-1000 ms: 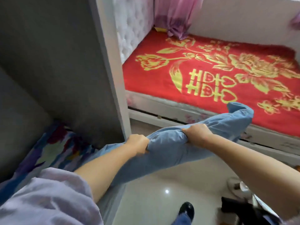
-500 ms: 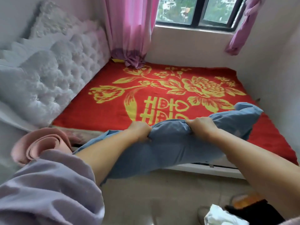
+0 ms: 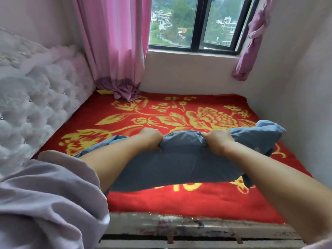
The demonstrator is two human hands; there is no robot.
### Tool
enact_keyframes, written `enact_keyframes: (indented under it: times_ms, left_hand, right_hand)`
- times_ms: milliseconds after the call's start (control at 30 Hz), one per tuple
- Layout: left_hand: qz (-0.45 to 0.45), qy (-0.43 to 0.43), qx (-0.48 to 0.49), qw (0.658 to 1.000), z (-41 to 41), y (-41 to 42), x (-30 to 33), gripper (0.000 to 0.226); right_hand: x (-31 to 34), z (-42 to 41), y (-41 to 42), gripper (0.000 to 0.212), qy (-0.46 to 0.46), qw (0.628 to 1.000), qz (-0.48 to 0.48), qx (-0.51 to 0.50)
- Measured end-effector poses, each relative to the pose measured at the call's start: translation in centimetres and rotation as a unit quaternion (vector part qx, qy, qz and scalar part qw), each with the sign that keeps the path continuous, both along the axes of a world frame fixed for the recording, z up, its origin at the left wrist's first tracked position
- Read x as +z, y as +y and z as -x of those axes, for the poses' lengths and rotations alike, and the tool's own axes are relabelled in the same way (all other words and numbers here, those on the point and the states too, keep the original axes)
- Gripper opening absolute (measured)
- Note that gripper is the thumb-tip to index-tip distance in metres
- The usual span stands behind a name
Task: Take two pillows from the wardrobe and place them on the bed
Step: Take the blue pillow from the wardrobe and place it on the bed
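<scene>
Blue pillow [image 3: 181, 162]: held above the bed [image 3: 179, 203], over its near half; the far edge is bunched between both hands, and the near edge hangs free with the red cover seen beneath it. Left hand [image 3: 151, 138]: fist closed on the bunched fabric left of centre. Right hand [image 3: 218, 141]: closed on the same ridge right of centre; a loose corner of the pillow is seen past it, near the right wall [image 3: 296, 87].

Bed edges: bounded on the left by a white tufted headboard [image 3: 36, 105], at the far end by the wall under the window [image 3: 194, 22], on the right by plain wall; only the near side, with its worn frame edge [image 3: 179, 225], is left open. Red blanket [image 3: 161, 114] with yellow floral pattern: lies flat and uncovered beyond the pillow. Pink curtain [image 3: 115, 42]: hangs at the far left corner, its hem resting on the blanket. A second curtain [image 3: 251, 42] is knotted at the right of the window. A pale lilac sleeve [image 3: 45, 203] fills the lower left.
</scene>
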State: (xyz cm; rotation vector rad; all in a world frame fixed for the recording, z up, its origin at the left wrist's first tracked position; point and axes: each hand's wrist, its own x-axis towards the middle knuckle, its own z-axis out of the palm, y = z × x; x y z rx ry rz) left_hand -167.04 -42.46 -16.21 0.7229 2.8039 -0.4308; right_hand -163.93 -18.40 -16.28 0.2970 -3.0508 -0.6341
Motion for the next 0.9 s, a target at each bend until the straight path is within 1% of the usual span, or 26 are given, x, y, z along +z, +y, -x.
enact_keyframes:
  times_ms: [100, 233, 400, 533, 733, 833, 900]
  left_hand:
    - [-0.002, 0.017, -0.005, 1.0, 5.2, 0.9, 1.5, 0.039]
    - [0.004, 0.042, -0.016, 0.999, 11.2, 1.0, 2.7, 0.042]
    - [0.003, 0.045, 0.025, 0.999, 18.1, -0.4, 3.3, 0.045]
    - [0.007, 0.035, 0.071, 0.997, 24.1, -1.2, 2.2, 0.046]
    - [0.032, 0.0, 0.125, 0.992, 37.2, 0.6, 0.9, 0.047]
    - [0.044, -0.013, 0.135, 0.99, 43.7, 2.8, 1.4, 0.043]
    - [0.043, -0.008, 0.131, 0.99, 47.5, 4.1, 2.4, 0.041]
  right_hand:
    - [1.6, 5.2, 0.8, 0.031, 0.008, 1.0, 0.013, -0.009]
    - [2.6, 11.9, 1.3, 0.033, 0.029, 0.999, 0.021, 0.003]
    - [2.6, 21.2, -0.2, 0.033, 0.05, 0.998, 0.026, 0.042]
    - [1.3, 29.4, -0.9, 0.032, 0.049, 0.994, 0.036, 0.088]
    - [-1.2, 44.0, 0.1, 0.027, 0.011, 0.992, 0.024, 0.121]
    - [-1.0, 50.8, 2.2, 0.028, -0.025, 0.992, 0.025, 0.123]
    - [0.3, 55.2, 3.4, 0.028, -0.028, 0.99, 0.03, 0.135]
